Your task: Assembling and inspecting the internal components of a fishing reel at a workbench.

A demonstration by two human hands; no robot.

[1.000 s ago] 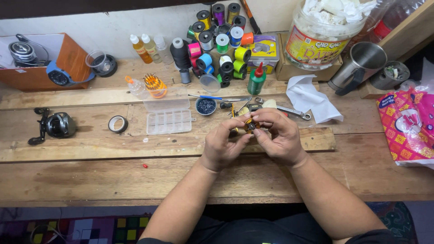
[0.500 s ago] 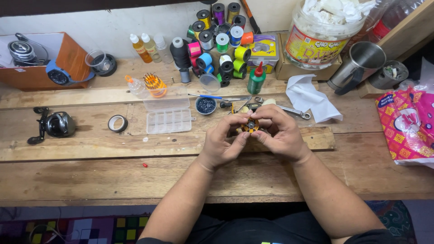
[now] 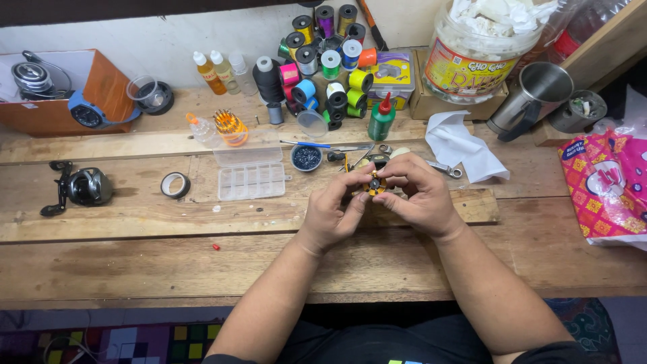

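While both hands pinched the small gold-and-black reel part [image 3: 374, 185] above the wooden surface [image 3: 135, 222], left hand [image 3: 335, 214] and right hand [image 3: 419, 197] pressed close around it, a slipped grip risked dropping it to roll among the tools [image 3: 364, 152] behind.

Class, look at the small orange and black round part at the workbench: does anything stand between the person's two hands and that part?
Nothing visible does. The left hand and right hand both already grip the small orange and black round part in their fingertips, held above the wooden workbench. The tools lie behind the hands, not between.
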